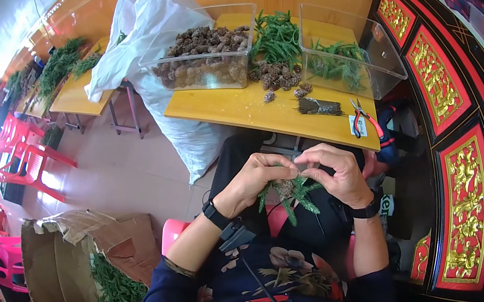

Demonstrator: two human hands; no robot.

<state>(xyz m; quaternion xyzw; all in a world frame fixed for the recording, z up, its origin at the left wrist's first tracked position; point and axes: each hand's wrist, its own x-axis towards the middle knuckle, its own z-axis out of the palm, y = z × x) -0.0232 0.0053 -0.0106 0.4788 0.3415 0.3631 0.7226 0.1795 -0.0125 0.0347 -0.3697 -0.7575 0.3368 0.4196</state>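
Observation:
Over my lap, a small green artificial pine sprig (pixel 308 202) hangs with a brownish pine cone (pixel 285 189) at its middle. My left hand (pixel 264 175) pinches it from the left, thumb and forefinger closed near its top. From the other side my right hand (pixel 336 172) also pinches at the top, its fingertips almost meeting the left ones. Whether a thin wire runs between the fingertips is too small to make out. On the yellow table (pixel 222 108) just beyond lie a bundle of dark thin wires (pixel 319 107) and red-handled pliers (pixel 363 116).
A clear bin of pine cones (pixel 206 51), loose cones (pixel 278 76), green sprigs (pixel 277 38) and a clear bin with greenery (pixel 374 79) stand on the table. A white sack (pixel 175 114) leans at its left. A cardboard box (pixel 61 277) sits lower left; a carved cabinet (pixel 452 180) borders the right.

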